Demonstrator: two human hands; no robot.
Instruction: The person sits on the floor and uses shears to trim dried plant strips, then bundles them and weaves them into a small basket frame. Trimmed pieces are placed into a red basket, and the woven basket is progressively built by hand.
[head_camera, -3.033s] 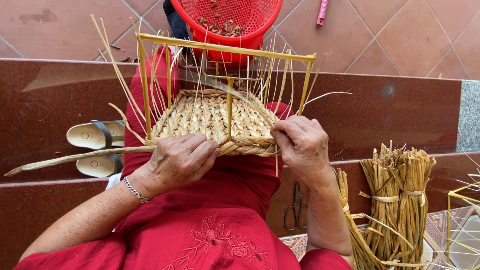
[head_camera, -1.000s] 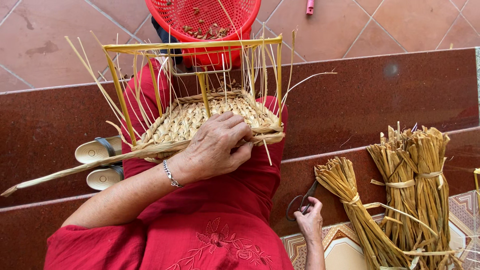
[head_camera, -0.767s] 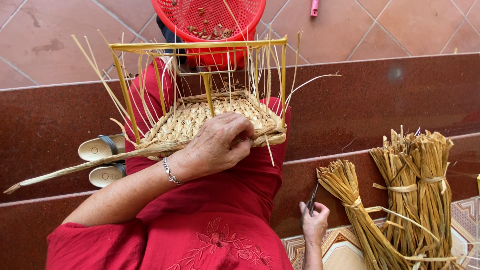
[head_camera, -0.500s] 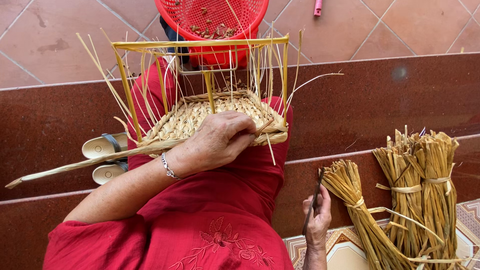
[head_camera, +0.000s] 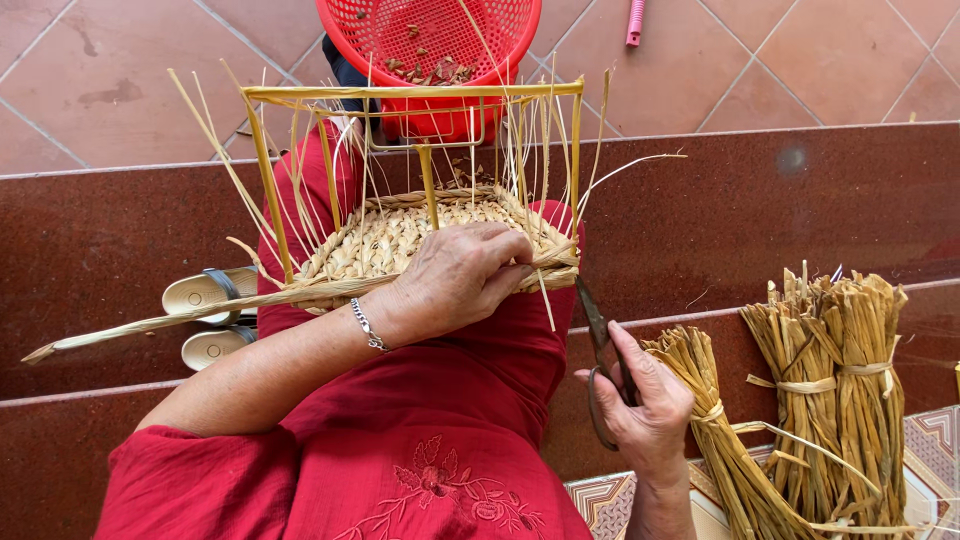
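Scissors (head_camera: 601, 340), gripped in the right hand (head_camera: 645, 400), rise toward a stray strand, probably for trimming; left hand (head_camera: 455, 275) clasps the woven basket (head_camera: 400, 235) rim.

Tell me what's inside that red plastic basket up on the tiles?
The red plastic basket holds a small heap of brownish dry scraps on its bottom. The yellow frame and upright straw strands cover its near wall.

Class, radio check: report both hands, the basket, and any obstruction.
Left hand pressing woven basket rim. Right hand gripping scissors, blades toward rim. Loose straw ends hang between.
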